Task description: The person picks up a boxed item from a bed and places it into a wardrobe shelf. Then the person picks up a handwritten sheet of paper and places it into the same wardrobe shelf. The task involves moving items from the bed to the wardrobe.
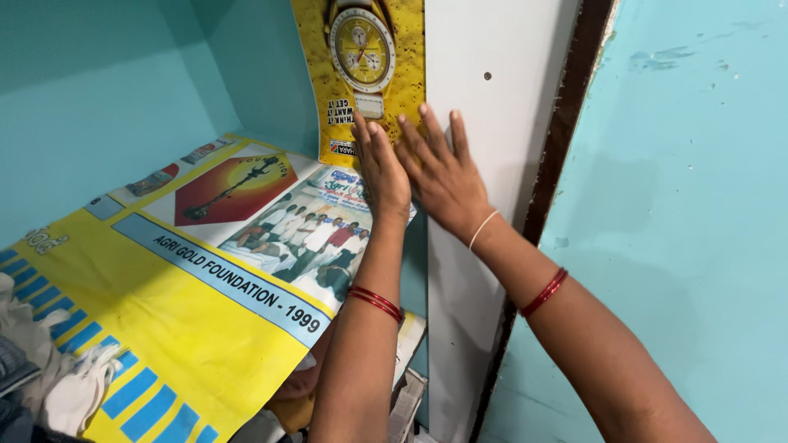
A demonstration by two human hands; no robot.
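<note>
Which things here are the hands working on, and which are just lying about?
In hand: left hand and right hand pressing flat on the yellow watch poster and white panel.
Lying about: yellow banner sheet, white cloth.

Teal-painted shelf recess point(107, 98), walled in the same teal at the back and left, and closed on the right by a white upright panel point(484, 123). Lined almost wholly with a large glossy yellow poster sheet point(205, 328), laid flat, printed with a blue band, blue stripes, a red diamond and a group photograph, and bent upward at the far end against the back corner, with a wristwatch picture on the raised part. Heaped at the near left edge with pale and dark cloth point(49, 369), resting directly on the sheet and overlapping its blue stripes.
</note>
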